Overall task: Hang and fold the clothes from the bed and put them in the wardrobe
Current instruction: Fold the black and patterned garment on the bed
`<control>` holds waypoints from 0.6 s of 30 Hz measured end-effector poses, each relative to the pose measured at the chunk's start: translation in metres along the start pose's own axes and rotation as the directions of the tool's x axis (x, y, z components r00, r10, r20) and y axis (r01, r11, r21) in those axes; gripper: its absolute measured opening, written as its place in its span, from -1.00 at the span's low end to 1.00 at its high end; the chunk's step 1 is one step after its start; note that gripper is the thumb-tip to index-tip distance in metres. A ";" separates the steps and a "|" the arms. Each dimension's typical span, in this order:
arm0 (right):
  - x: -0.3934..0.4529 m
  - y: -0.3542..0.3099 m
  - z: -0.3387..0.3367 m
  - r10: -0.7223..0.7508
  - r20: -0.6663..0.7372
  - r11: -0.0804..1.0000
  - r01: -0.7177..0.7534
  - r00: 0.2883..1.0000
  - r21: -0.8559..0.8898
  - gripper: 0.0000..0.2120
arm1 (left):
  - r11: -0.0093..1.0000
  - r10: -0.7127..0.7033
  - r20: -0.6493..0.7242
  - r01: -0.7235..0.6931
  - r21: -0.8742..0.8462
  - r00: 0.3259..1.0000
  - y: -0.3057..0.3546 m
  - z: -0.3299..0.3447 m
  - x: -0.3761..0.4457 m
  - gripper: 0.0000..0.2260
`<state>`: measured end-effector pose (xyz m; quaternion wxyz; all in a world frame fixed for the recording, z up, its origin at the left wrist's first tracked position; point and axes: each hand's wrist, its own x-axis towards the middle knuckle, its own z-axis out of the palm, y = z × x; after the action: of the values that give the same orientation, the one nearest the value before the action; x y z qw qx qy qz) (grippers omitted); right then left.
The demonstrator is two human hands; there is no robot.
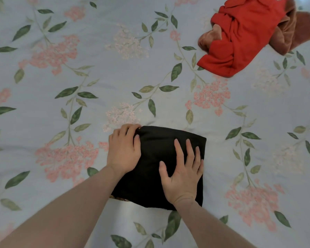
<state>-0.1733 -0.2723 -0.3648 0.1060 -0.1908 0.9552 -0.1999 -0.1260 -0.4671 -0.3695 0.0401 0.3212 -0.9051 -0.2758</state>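
A black garment [156, 158], folded into a neat rectangle, lies on the floral bedsheet [115, 77] near the front middle. My left hand [123, 149] lies over its far left corner, fingers curled round the edge of the cloth. My right hand [183, 169] presses flat on the right half of the fold, fingers spread and straight. A crumpled red garment [240, 38] lies at the far right of the bed, and a brown garment [297, 31] is tangled under and beside it.
The pale blue sheet with pink flowers and green leaves fills the whole view. A small patterned scrap [120, 199] peeks out under the black fold's near left edge.
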 end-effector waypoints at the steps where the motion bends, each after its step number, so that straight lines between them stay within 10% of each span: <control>1: -0.001 0.000 -0.007 -0.006 0.007 1.000 0.006 1.000 0.027 -0.25 | 0.997 -0.042 0.025 0.044 -0.064 0.999 0.001 -0.007 -0.003 -0.63; 7: -0.010 0.035 -0.058 0.311 0.132 0.818 -0.335 0.941 0.467 -0.14 | 0.711 -0.456 0.350 0.572 -0.409 0.818 0.013 -0.049 -0.039 -0.05; 11: -0.024 0.041 -0.085 0.302 0.458 0.616 -0.538 0.836 0.576 -0.27 | 0.605 -0.442 0.537 0.681 -0.413 0.719 0.016 -0.069 -0.067 -0.33; 18: -0.058 0.031 -0.162 0.258 0.585 0.530 -0.618 0.769 0.580 -0.08 | 0.467 -0.448 0.506 0.676 -0.570 0.737 0.050 -0.124 -0.141 -0.49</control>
<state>-0.1761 -0.1668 -0.2249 0.4299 0.0851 0.7527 -0.4914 -0.0121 -0.4084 -0.2239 -0.0618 0.5166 -0.5542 -0.6498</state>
